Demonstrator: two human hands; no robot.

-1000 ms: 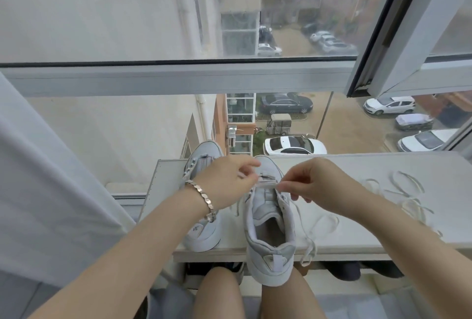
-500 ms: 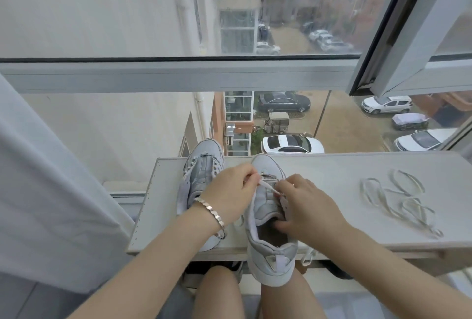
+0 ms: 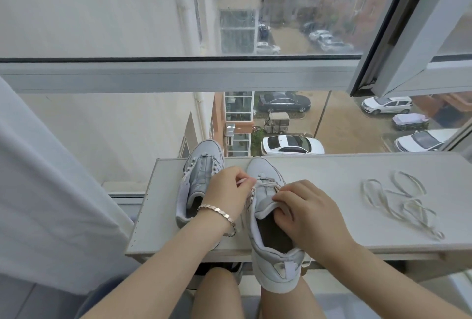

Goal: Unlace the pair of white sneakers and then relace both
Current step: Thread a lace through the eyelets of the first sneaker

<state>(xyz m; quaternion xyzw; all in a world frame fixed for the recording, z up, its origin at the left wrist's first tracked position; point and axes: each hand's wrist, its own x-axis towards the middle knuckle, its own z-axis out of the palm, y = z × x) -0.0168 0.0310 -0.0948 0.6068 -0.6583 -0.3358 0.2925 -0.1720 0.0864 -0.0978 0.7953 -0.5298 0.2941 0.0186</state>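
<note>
Head view: I read both hands closed on one shoe.
Left hand (image 3: 227, 191): thumb and forefinger closed in a pinch on the lace (image 3: 244, 181), which I see running across to the eyelets nearest the toe.
Right hand (image 3: 306, 214): fingers curled over the tongue edge of the centre sneaker (image 3: 278, 265), gripping it; the thumb is hidden from me.
Centre sneaker: toe toward the window, heel past the near edge of the shelf (image 3: 332, 173), above a bare knee (image 3: 288, 303).
Left sneaker (image 3: 201, 170): near the shelf's left end, toe toward the window, just beside the left hand.
Loose lace (image 3: 398, 198): lying in loops toward the shelf's right end, well apart from both shoes.
Bracelet (image 3: 219, 212): on the left wrist.
Curtain (image 3: 51, 191): white, hanging left of the shelf.
</note>
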